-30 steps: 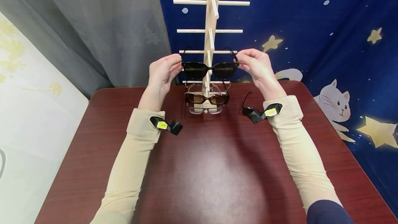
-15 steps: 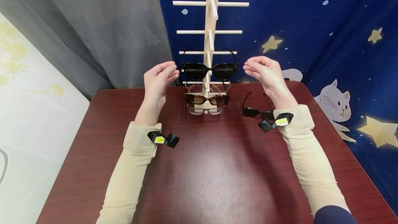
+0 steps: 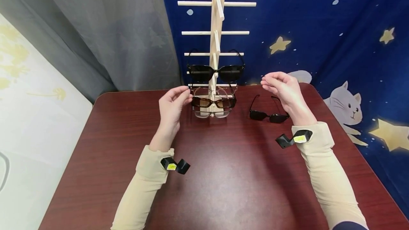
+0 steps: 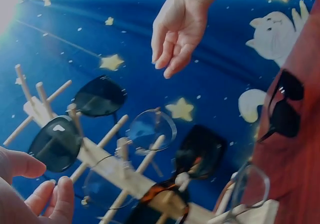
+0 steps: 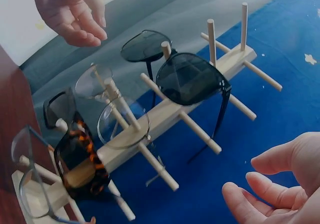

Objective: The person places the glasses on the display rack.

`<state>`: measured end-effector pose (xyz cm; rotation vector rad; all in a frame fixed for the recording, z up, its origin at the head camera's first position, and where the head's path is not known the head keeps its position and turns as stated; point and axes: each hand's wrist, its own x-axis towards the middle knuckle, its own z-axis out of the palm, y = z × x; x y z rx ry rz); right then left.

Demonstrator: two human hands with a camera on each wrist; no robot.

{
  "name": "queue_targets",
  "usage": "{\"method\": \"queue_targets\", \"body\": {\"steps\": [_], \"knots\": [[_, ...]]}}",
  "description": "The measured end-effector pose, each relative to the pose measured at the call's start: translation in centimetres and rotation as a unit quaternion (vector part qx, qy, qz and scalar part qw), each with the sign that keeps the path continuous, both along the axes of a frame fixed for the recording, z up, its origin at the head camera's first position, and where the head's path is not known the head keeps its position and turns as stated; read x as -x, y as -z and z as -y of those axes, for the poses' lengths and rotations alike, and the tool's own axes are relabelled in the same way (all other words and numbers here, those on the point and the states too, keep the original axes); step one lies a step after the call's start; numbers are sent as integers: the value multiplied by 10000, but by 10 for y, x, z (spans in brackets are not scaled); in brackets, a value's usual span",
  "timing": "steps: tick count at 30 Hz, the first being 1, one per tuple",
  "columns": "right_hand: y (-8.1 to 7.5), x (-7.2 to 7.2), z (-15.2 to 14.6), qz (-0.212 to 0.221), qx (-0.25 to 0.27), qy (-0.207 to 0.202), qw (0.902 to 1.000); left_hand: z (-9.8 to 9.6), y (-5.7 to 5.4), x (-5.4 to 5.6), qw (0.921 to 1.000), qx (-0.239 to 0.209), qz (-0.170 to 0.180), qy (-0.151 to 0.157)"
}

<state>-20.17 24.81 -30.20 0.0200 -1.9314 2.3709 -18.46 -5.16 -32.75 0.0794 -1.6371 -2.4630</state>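
Black sunglasses (image 3: pixel 200 72) hang on a peg of a wooden eyewear stand (image 3: pixel 214 27). Below them on the stand are thin wire-framed glasses (image 3: pixel 223 91), tortoiseshell sunglasses (image 3: pixel 200 102) and clear-framed glasses (image 3: pixel 220 114). My left hand (image 3: pixel 172 111) is just left of the lower pairs, thumb and fingers loosely bent; the left wrist view shows a gap between them with nothing held. To the right of the stand my right hand (image 3: pixel 285 93) hovers with relaxed fingers, also holding nothing. Another pair of black sunglasses (image 3: pixel 258 115) lies on the table below it, temples unfolded.
The dark red wooden table (image 3: pixel 220 180) stretches from the stand toward me. Behind it hang a grey curtain (image 3: pixel 127 31) and a blue star-patterned curtain (image 3: pixel 319 17). Bare upper pegs (image 3: pixel 195 3) of the stand stick out to both sides.
Both hands have let go of the black sunglasses, which stay on the stand. The left hand came down beside the lower glasses; the right hand moved right and down.
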Motion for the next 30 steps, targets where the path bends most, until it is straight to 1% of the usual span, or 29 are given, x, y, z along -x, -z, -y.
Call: {"method": "queue_targets", "body": {"steps": [3, 9, 14, 16, 20, 27, 30], "knots": [[7, -4, -6, 14, 39, -19, 10000, -9, 8, -4, 10000, -10, 32, 91], [20, -11, -19, 52, 71, 47, 9999, -23, 20, -10, 9996, 118, 95, 236], [33, -14, -30, 107, 328, 77, 9994, -37, 30, -14, 9992, 172, 151, 324], [38, -15, -34, 150, 443, 99, 9989, -43, 35, -15, 9988, 197, 169, 416], [46, -18, -42, 241, 495, 213, 9983, -54, 42, -19, 9976, 267, 160, 624], [60, -23, -57, 410, 500, 390, 9971, -76, 52, -19, 9951, 314, 303, 883], [67, -24, -64, 452, 522, 428, 9967, -86, 57, -18, 9928, 445, 351, 1052]]}}
